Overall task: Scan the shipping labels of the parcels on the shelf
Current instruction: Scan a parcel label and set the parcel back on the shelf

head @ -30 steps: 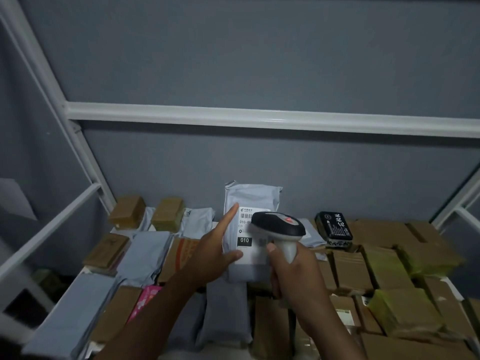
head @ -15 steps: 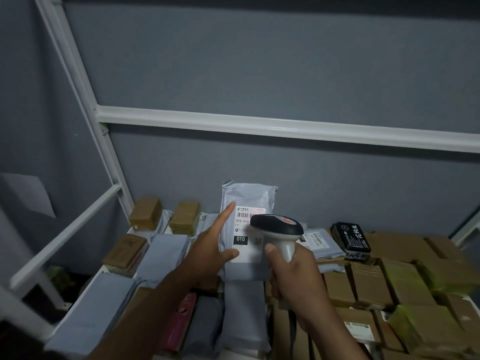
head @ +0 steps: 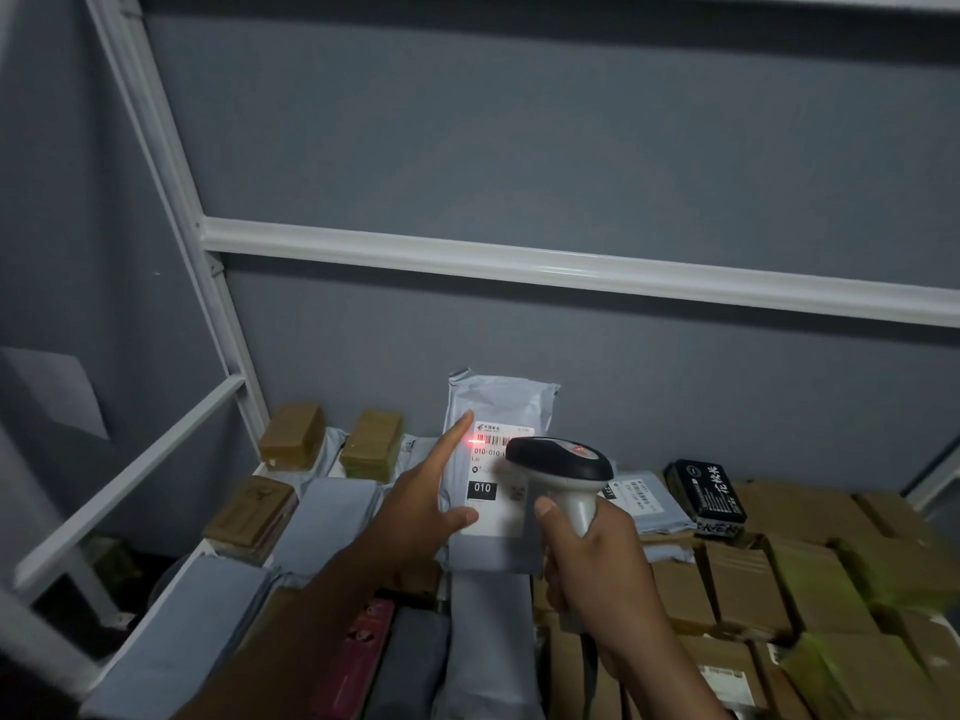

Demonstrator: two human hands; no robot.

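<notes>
A grey poly-mailer parcel point(head: 501, 402) stands upright above the shelf's parcels, its white shipping label point(head: 493, 485) facing me. My left hand point(head: 423, 504) holds it by the left edge, thumb across the label's lower part and index finger stretched up along the side. My right hand point(head: 597, 558) grips the handle of a grey and black barcode scanner point(head: 561, 462), whose head points at the label. A red scan line glows on the barcode at the label's top.
Brown cardboard boxes point(head: 743, 589) fill the shelf at right, grey mailers point(head: 322, 517) and small brown boxes point(head: 291, 433) at left. A black packet point(head: 706, 493) lies behind the scanner. White shelf rails point(head: 571, 270) cross the grey wall and run down the left side.
A red scan line has appeared on the label's barcode. The view has shifted left and up a little; both hands keep their hold on parcel and scanner.
</notes>
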